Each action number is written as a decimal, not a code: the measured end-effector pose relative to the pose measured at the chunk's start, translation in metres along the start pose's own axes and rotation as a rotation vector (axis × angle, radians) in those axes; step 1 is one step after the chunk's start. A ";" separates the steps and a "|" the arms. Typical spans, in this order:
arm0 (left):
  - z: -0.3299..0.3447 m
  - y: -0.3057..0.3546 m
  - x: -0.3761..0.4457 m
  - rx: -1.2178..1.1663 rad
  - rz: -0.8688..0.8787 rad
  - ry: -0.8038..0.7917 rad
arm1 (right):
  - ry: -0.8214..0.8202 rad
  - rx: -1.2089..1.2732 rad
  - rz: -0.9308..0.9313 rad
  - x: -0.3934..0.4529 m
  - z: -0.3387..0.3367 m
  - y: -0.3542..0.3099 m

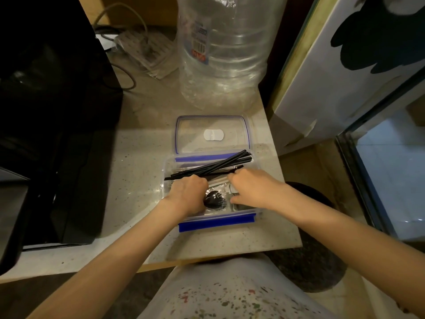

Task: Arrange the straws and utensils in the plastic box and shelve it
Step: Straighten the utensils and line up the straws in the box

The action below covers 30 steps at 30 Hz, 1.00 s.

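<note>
Hands (pixel 188 192) (pixel 250 187) grip straws (pixel 213 166) over box (pixel 216 221).

The fingers of the left hand (pixel 188 192) curl out of sight beneath the hand, over the near ends of the black straws (pixel 216 165). The fingers of the right hand (pixel 253 189) are likewise hidden under its back. Both hands cover much of the inside of the plastic box (pixel 218 221); a dark, rounded utensil (pixel 215 199) shows between them, its kind unclear. The big clear bottle (pixel 225 54) is cut off by the top edge, its label print too blurred to read.
</note>
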<state>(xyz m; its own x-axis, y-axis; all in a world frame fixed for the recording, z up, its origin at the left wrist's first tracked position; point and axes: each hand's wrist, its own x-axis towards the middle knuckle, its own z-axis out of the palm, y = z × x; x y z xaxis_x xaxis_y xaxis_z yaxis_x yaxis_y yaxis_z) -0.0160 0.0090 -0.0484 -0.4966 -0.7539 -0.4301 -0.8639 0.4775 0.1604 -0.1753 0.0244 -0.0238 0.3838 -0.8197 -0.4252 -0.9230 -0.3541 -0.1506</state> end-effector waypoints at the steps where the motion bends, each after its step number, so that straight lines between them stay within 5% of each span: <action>1: 0.000 0.000 0.000 0.000 -0.001 0.007 | 0.003 -0.022 -0.006 0.000 0.001 -0.002; 9: 0.003 0.002 0.001 0.011 -0.040 0.026 | 0.114 -0.037 0.072 0.008 0.014 -0.009; 24: 0.004 -0.001 -0.001 -0.061 -0.032 0.027 | 0.116 0.039 0.270 0.019 0.021 -0.016; 30: 0.005 -0.003 -0.003 -0.090 -0.040 0.020 | 0.081 0.011 0.218 0.017 0.018 -0.017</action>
<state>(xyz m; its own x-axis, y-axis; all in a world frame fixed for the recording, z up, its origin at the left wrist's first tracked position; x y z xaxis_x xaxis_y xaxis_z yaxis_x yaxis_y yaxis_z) -0.0117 0.0117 -0.0520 -0.4623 -0.7807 -0.4205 -0.8867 0.4049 0.2230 -0.1538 0.0248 -0.0447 0.1762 -0.9099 -0.3756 -0.9843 -0.1605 -0.0729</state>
